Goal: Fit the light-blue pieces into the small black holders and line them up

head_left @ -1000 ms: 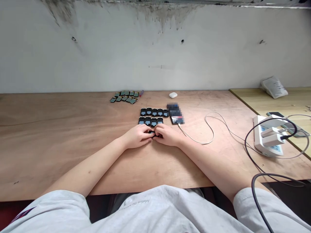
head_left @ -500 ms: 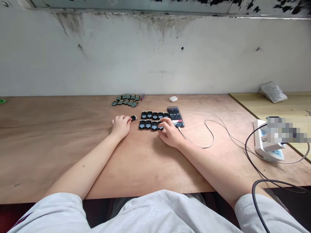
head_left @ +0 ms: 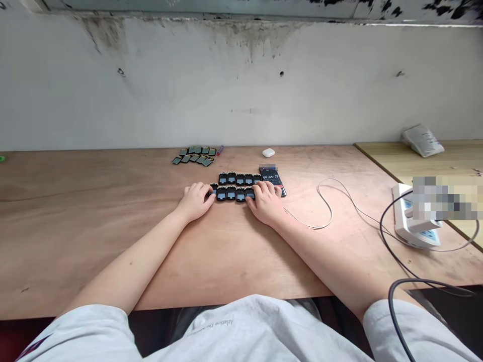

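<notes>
Two rows of small black modules point(head_left: 236, 186) with pale blue screens lie in the middle of the wooden table point(head_left: 94, 211). My left hand point(head_left: 196, 200) rests at the left end of the near row, fingers curled round a black module point(head_left: 213, 188) that touches the row. My right hand point(head_left: 266, 201) lies at the right end of the same row, fingers bent down over the last module and partly covering a phone point(head_left: 272, 179) that shows a timer.
A cluster of green-grey flat parts point(head_left: 195, 155) and a red pen lie further back. A white earbud case point(head_left: 268, 153) sits behind the phone. A white cable point(head_left: 328, 206) runs right to a power strip point(head_left: 415, 221) with chargers. A black cable loops at the right.
My left hand has moved right, bringing the black module against the left end of the near row. My right hand has shifted slightly right and forward over the row's right end.
</notes>
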Available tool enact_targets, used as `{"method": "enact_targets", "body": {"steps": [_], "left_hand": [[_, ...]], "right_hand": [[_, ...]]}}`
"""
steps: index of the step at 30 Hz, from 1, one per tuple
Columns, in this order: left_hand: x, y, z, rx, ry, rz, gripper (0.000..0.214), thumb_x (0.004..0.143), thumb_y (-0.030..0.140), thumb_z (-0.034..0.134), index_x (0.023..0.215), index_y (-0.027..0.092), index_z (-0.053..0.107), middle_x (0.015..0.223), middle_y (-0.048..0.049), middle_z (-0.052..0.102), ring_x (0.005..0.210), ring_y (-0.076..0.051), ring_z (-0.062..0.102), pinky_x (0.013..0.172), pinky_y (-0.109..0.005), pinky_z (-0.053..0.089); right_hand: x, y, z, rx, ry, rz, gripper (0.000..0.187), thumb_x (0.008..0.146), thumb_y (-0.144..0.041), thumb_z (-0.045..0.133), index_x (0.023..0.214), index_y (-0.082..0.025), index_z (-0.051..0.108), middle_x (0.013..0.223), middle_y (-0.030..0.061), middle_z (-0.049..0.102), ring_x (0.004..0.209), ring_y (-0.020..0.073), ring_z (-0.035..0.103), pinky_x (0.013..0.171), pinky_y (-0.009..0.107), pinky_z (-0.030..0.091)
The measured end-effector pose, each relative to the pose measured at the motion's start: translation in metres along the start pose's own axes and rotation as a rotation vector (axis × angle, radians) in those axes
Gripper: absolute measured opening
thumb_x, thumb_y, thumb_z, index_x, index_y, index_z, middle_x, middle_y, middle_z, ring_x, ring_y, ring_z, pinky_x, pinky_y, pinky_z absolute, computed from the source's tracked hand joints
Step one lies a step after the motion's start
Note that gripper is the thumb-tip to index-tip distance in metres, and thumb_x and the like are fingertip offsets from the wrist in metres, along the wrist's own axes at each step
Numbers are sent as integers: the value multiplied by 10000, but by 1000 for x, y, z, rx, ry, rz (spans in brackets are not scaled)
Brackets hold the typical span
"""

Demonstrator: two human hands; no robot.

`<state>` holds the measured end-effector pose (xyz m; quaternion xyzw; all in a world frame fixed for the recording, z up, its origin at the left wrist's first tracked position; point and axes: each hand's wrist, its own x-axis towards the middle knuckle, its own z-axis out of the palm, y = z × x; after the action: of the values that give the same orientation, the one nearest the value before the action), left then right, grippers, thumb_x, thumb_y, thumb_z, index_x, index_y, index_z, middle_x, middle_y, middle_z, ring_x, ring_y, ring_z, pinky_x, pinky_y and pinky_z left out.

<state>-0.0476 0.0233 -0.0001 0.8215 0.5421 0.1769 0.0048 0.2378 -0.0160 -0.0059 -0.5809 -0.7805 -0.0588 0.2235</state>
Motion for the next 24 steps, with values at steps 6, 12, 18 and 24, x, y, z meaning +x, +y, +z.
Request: {"method": "enact_targets", "body": {"steps": [6,12,18,24], "left_hand": [[-2,2,-2,-46,-10,97,295,1005,430,475,1094,224,666,1123,-114,672,1122,-308,581,971,-487,411],[-3,5,-4,-82,-48,191,324,1005,448,498,1167,227,671,1177,-118,661,1180,-316,574,987,-494,424],[-3,6,-6,-126,-54,217,359,1006,421,496,1261,211,637,1247,-128,665,1237,-324,557,1025,-506,426],[-2,4,-4,-122,-37,181,357,1020,423,469,1247,200,630,1253,-136,668,1244,-324,554,1032,-508,414]], "right_hand": [[11,7,4,22,-28,-22,447,1052,-532,446,1335,-214,585,1492,192,554,1457,381,361,1147,633,249],[15,10,6,46,-86,-30,537,1053,-591,416,1406,-212,557,1519,204,528,1493,397,327,1165,699,200],[14,9,6,57,-49,-22,521,1035,-615,452,1339,-216,591,1395,196,608,1417,394,404,1168,693,207],[6,7,2,44,-7,-29,425,1042,-550,483,1236,-198,622,1245,192,673,1351,400,445,1138,685,245]]}}
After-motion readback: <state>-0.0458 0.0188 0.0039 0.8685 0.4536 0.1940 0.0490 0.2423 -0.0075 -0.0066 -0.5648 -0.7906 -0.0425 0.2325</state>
